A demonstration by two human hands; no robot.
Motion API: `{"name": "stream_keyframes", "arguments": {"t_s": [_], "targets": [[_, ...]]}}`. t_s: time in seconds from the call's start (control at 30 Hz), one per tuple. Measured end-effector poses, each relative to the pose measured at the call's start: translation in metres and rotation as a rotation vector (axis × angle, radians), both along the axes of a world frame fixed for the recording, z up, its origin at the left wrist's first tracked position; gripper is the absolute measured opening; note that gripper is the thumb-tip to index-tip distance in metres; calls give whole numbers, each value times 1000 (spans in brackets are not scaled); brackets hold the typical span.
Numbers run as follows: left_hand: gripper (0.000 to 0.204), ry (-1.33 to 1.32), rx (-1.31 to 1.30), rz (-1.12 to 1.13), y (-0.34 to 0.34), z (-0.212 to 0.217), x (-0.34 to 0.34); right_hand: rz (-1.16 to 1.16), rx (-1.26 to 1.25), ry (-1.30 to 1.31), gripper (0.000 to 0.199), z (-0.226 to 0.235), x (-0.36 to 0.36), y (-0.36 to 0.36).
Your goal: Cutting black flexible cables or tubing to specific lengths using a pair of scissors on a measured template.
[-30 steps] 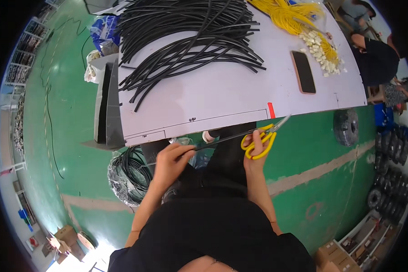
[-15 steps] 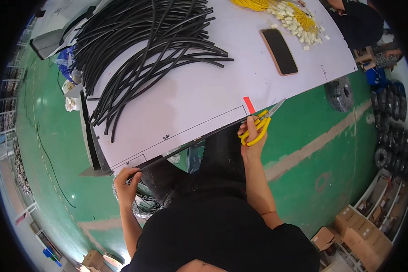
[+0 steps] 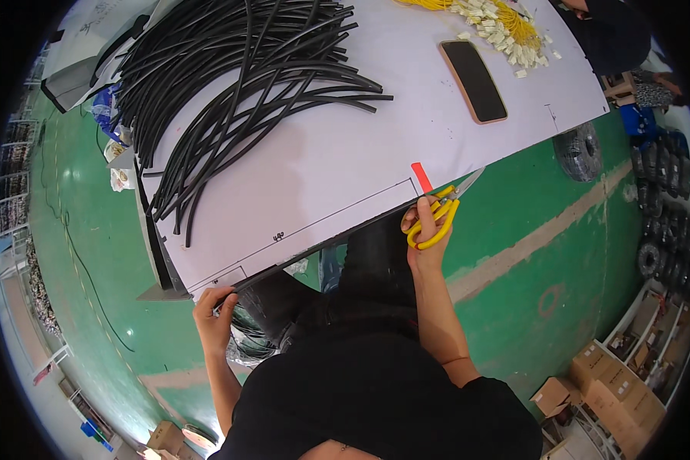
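A black tube or cable (image 3: 323, 244) stretches along the front edge of the white table (image 3: 345, 153). My left hand (image 3: 215, 313) pinches its left end by the table's near-left corner, beside a drawn line. Closed round yellow-handled scissors (image 3: 451, 218), my right hand (image 3: 428, 239) also has the tube's right part at its fingertips. The scissor blades point up and right, past a red strip (image 3: 422, 178) on the tabletop. Black drawn lines run just behind the tube. A big heap of cut black tubes (image 3: 230, 84) lies at the far left.
On the table's right are a phone (image 3: 474, 81) and yellow wires with white connectors (image 3: 506, 31). Another person (image 3: 613, 38) is at the far right corner. A wrapped black coil (image 3: 578, 153) sits on the green floor; cardboard boxes (image 3: 613, 376) stand lower right.
The tube, which hung a little below the table edge, now lies straighter and closer against it. Both hands keep nearly the same place and grip. The view has shifted slightly.
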State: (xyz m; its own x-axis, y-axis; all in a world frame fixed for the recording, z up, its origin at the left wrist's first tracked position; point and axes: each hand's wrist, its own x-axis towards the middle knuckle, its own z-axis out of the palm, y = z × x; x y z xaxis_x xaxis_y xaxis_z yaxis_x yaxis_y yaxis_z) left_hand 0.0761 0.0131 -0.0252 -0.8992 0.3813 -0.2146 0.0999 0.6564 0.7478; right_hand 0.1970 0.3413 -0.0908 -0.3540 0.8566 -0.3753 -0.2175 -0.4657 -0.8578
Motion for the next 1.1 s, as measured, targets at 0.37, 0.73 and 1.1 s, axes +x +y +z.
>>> {"name": "stream_keyframes", "arguments": {"t_s": [0.37, 0.73, 1.1], "targets": [[10, -116, 45, -44, -14, 6, -1, 26, -31, -2, 13, 11, -4, 2], [15, -173, 32, 25, -76, 11, -18, 101, -15, 107, 15, -3, -3, 0], [19, -59, 110, -102, -120, -3, -38, 241, 55, 42, 20, -8, 11, 13]]}}
